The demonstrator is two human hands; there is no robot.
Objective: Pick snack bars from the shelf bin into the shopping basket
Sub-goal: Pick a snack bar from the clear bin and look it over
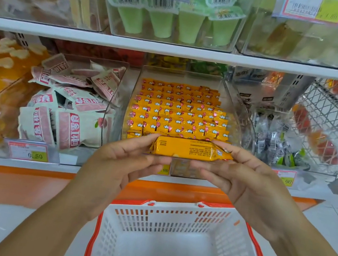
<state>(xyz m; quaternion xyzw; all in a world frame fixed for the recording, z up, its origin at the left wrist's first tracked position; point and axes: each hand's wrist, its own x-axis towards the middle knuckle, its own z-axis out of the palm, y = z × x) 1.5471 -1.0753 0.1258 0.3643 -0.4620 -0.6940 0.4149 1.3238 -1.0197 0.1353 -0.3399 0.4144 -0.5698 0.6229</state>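
A yellow-orange snack bar (191,149) is held level in front of the shelf, its printed back side facing me. My left hand (114,163) pinches its left end and my right hand (250,179) pinches its right end. Just behind it stands a clear shelf bin (234,107) filled with several rows of the same orange snack bars (177,111). Below my hands sits a white shopping basket (171,220) with a red-orange rim; nothing shows inside it.
A clear bin of pink-and-white snack packs (68,108) stands left of the bar bin, and a bin of dark wrapped sweets (276,139) to its right. Green cups (175,23) fill the upper shelf. A wire rack (329,121) stands far right. Price tags line the shelf edge.
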